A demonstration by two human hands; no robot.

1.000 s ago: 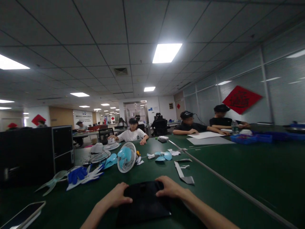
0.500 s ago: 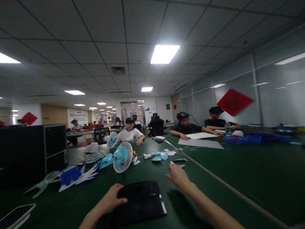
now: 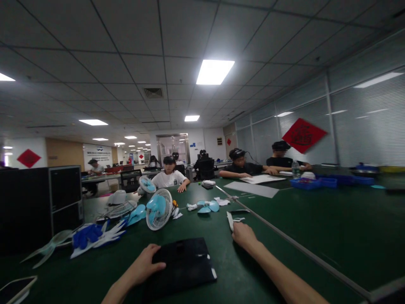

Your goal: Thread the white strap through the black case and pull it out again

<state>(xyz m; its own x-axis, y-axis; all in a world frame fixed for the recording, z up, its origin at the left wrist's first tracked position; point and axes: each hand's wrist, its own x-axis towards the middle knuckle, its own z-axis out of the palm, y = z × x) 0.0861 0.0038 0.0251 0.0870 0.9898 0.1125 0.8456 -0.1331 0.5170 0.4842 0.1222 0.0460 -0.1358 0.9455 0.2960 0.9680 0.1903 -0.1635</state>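
A flat black folder-like case [image 3: 185, 264] lies on the green table, with small white patches along its right edge. My left hand [image 3: 146, 262] grips its left side, thumb on top and fingers at the upper corner. To the right of the case, my right hand [image 3: 244, 236] is closed on a slim white strip [image 3: 230, 220] that sticks up past the fingers; its exact kind is unclear. Just beyond that hand lie a thin dark curved piece [image 3: 239, 210] and a small pale piece.
Fan parts, including a caged fan [image 3: 159, 210] and loose blue blades [image 3: 208, 206], lie ahead. Blue-and-white gloves [image 3: 95, 237], a phone [image 3: 17, 289] and a black computer tower [image 3: 65, 200] are left. A metal strip [image 3: 278, 228] crosses the table. Co-workers sit opposite.
My right hand has closed on the white strip and raised it slightly. My left hand stays on the black case. The view has turned slightly to the right.
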